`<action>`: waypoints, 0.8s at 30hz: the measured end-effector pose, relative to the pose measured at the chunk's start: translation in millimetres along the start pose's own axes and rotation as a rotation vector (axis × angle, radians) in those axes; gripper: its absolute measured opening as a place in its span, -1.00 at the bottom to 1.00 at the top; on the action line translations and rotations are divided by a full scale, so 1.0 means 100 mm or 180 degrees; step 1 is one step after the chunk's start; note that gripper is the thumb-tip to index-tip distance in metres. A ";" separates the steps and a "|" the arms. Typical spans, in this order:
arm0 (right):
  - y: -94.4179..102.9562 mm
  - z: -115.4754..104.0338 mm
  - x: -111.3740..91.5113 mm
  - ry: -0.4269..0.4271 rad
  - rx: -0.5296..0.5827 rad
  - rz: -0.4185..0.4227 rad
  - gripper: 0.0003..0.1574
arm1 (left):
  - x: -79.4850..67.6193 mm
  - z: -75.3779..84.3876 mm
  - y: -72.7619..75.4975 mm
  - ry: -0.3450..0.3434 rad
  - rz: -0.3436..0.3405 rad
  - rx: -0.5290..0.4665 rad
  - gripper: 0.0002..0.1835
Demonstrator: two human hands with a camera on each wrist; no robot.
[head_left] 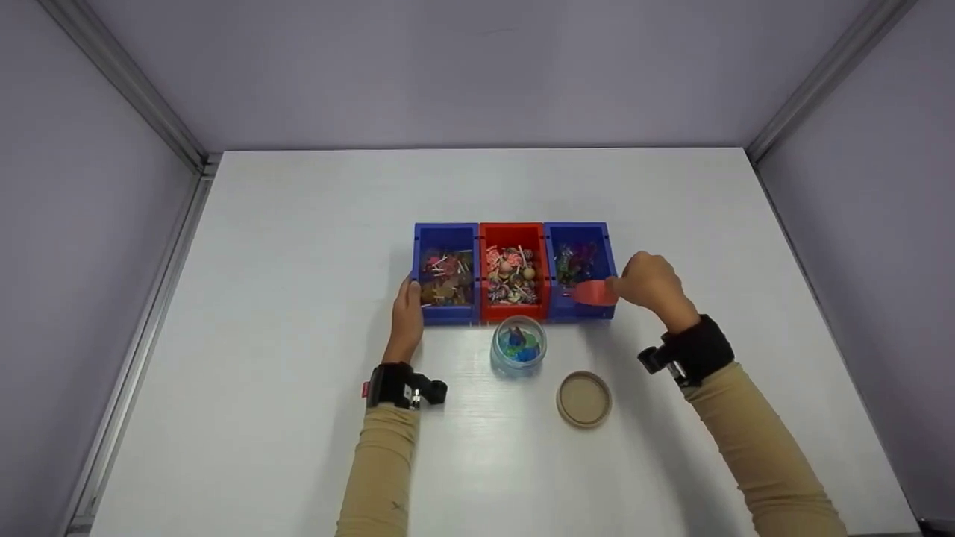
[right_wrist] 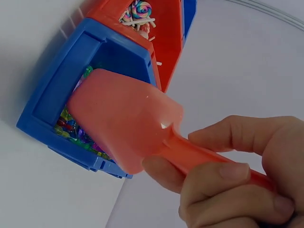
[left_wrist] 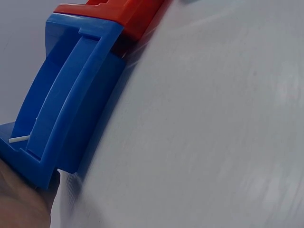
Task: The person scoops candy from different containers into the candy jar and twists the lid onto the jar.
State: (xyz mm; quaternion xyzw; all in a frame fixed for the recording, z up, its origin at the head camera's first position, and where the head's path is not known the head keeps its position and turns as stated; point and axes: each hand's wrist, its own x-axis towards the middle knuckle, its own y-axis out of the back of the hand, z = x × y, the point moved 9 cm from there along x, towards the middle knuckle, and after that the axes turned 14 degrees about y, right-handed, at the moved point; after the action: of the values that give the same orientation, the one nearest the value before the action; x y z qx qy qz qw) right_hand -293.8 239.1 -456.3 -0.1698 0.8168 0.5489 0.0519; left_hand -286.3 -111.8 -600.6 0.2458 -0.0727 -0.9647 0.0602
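While the right hand [right_wrist: 237, 175] has its fingers closed round the handle of a red scoop [right_wrist: 126, 116], the left hand [head_left: 406, 321] holds the left blue bin [head_left: 450, 315] at its outer side, thumb up near the rim and fingers along the outside wall; some of that grip is hidden. Scoop blade is tilted over the right blue bin [head_left: 576, 233], toward its near end; can't tell if it carries anything. Multicoloured shiny translucent pieces [right_wrist: 64, 126] sit in that bin under the blade. Red bin [head_left: 512, 231] is between the two blue ones, all three side by side and touching, full of lollipop-like pieces [head_left: 512, 276], some swirled. Left blue bin has pinkish and brown bits with white sticks. Clear jar [head_left: 518, 364] stands just in front of the red bin, mouth uncovered, blue and green pieces inside; near wall of the right blue bin is between the scoop blade and the jar. Round tan lid [head_left: 584, 400] lies on the white table [head_left: 298, 261], nearer the person and right of the jar, clear of both forearms. Grey panels [head_left: 477, 74] stand behind and on both sides of the table
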 end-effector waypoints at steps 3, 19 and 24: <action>-0.01 0.01 0.08 -0.0102 -0.0038 -0.0147 -0.64 | 0.00 0.00 0.00 0.0013 0.0014 0.0014 -0.41; 0.05 -0.09 0.36 -0.0218 -0.0139 -0.0485 -0.76 | -0.01 0.00 -0.02 0.0056 -0.0043 -0.0029 -0.39; 0.01 -0.12 0.41 -0.0349 -0.0178 -0.0541 -0.66 | 0.00 -0.01 -0.02 0.0038 -0.0029 -0.0052 -0.40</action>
State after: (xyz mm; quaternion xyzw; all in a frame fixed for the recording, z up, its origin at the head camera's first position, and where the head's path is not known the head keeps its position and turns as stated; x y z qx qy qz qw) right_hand -331.5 219.8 -461.5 -0.2095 0.7798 0.5735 0.1381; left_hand -286.2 -110.6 -602.2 0.2514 -0.0634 -0.9641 0.0583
